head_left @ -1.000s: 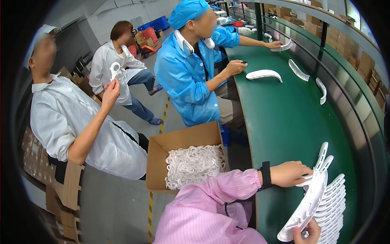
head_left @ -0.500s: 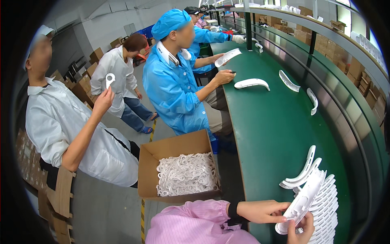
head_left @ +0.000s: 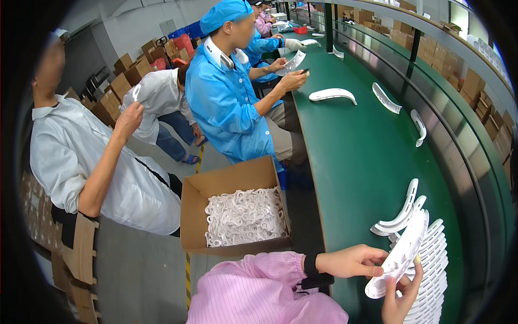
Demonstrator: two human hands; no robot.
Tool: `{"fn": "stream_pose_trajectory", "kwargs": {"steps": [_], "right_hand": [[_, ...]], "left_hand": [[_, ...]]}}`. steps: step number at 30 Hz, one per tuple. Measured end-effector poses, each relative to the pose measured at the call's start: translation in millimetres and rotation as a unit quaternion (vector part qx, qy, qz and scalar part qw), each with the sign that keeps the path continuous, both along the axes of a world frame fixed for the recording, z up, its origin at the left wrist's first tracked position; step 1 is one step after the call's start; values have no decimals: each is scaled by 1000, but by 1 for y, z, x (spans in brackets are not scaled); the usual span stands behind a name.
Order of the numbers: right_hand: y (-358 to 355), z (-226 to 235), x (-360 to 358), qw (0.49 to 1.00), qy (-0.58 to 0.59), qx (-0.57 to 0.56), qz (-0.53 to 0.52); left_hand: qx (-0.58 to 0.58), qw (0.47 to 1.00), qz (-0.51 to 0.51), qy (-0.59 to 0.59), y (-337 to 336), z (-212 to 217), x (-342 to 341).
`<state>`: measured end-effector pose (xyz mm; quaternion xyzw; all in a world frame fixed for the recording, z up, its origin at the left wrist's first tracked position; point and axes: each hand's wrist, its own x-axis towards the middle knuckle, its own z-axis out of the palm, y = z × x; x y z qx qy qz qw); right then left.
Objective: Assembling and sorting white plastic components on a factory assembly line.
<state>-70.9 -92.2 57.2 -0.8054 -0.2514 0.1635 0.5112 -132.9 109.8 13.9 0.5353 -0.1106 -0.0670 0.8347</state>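
A long curved white plastic shell (head_left: 407, 245) is held slantwise between my two hands at the lower right. My left hand (head_left: 356, 261) grips its left edge, thumb and fingers pinched together. From below, my right hand (head_left: 403, 296) grasps the lower right side, its thumb on the near end and its fingers at the far edge. Under and beside it is a dense row of similar white shells (head_left: 434, 270). Just beyond lie a few loose curved shells (head_left: 402, 215) close together on the green table (head_left: 367, 156).
An open cardboard box (head_left: 237, 249) of small white ring-ended parts stands left of the table. A co-worker in blue (head_left: 226, 108) handles a shell, and a person in white (head_left: 102, 162) holds up a ring part. Further shells (head_left: 333, 95) lie along the table; a metal rail borders its right side.
The shell in my hands has tilted slightly, and my right fingers have shifted along its edge. The background person in white has bent lower. The blue-clad co-worker's shell has turned.
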Motion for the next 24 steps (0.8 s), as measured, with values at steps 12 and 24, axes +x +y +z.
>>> {"fn": "stream_pose_trajectory", "kwargs": {"steps": [12,24], "right_hand": [[1,-5,-1,999,45,17,-1],[0,-17,-8,996,64,22,59]], "left_hand": [[-45,999,31,-4,-5,-12,-2],[-77,992,105,4,16,-15,0]]}}
